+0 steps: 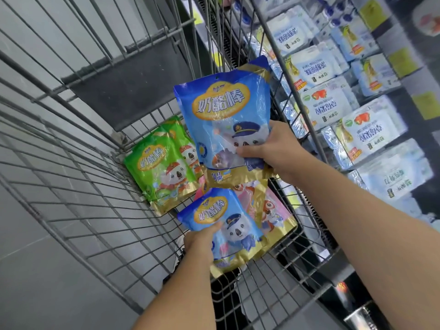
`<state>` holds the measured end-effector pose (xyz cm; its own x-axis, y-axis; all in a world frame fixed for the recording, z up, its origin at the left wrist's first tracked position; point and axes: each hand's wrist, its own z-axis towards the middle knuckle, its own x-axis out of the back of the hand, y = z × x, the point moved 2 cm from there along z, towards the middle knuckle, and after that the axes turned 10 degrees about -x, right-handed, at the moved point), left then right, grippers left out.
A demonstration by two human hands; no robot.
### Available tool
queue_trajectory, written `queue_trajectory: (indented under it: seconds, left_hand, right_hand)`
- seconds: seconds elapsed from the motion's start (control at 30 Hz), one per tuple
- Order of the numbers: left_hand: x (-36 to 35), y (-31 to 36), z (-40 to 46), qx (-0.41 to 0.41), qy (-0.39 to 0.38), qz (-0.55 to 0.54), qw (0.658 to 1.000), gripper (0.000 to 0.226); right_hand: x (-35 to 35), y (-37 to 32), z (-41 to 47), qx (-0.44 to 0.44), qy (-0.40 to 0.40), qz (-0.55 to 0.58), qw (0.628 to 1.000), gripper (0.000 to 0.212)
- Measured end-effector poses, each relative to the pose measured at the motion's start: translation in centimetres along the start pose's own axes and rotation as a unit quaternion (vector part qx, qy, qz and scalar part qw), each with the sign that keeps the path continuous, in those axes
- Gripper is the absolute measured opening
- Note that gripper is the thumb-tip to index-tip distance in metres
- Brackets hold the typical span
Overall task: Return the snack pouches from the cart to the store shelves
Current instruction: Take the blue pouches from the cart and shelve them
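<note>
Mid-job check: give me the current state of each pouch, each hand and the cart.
Left hand: gripping the lower blue pouch.
Right hand: gripping the upper blue pouch, lifted upright.
Green pouches: loose, leaning in the cart corner.
Pink pouch: lying loose under the blue ones.
Cart: holds pouches.

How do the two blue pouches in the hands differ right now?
The right hand holds the upper blue pouch raised and upright; the left hand holds the lower blue pouch low and tilted. The upper looks larger, perhaps only nearer. Both show the same koala design.
</note>
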<state>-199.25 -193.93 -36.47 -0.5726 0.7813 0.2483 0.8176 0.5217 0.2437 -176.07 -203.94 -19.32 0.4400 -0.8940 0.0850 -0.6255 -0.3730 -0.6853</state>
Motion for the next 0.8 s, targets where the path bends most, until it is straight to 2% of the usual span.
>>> queue_trajectory:
  seconds: [0.17,0.27,0.37,0.53,0.67,0.8]
  left_hand:
    - [-1.5,0.5,-1.3,0.021,-0.148,-0.042,0.988,0.063]
    - [-1.9,1.0,-1.4,0.021,-0.18,-0.03,0.983,0.074]
    - [-1.6,1.5,-1.3,0.033,-0.18,-0.038,0.982,0.082]
    - [-1.8,2.5,-1.4,0.03,-0.192,-0.116,0.974,0.053]
    - [-1.4,2.9,-2.2,-0.013,-0.153,-0.049,0.987,0.068]
    - [0.3,3.5,-4.5,-0.064,-0.136,-0.012,0.989,0.044]
  right_hand:
    - [0.0,0.1,0.0,-0.004,-0.003,0.009,1.0,0.031]
    - [0.2,0.2,0.1,-0.002,-0.004,0.007,1.0,0.029]
    - [0.3,0.3,0.2,0.0,-0.002,0.004,1.0,0.029]
    - [-0.1,0.4,0.3,0.02,0.013,-0.017,1.0,0.029]
    - [-0.6,0.1,-0.3,0.031,-0.002,-0.007,0.999,0.019]
    - [-1.0,-0.7,-2.4,0.047,-0.002,0.009,0.999,0.026]
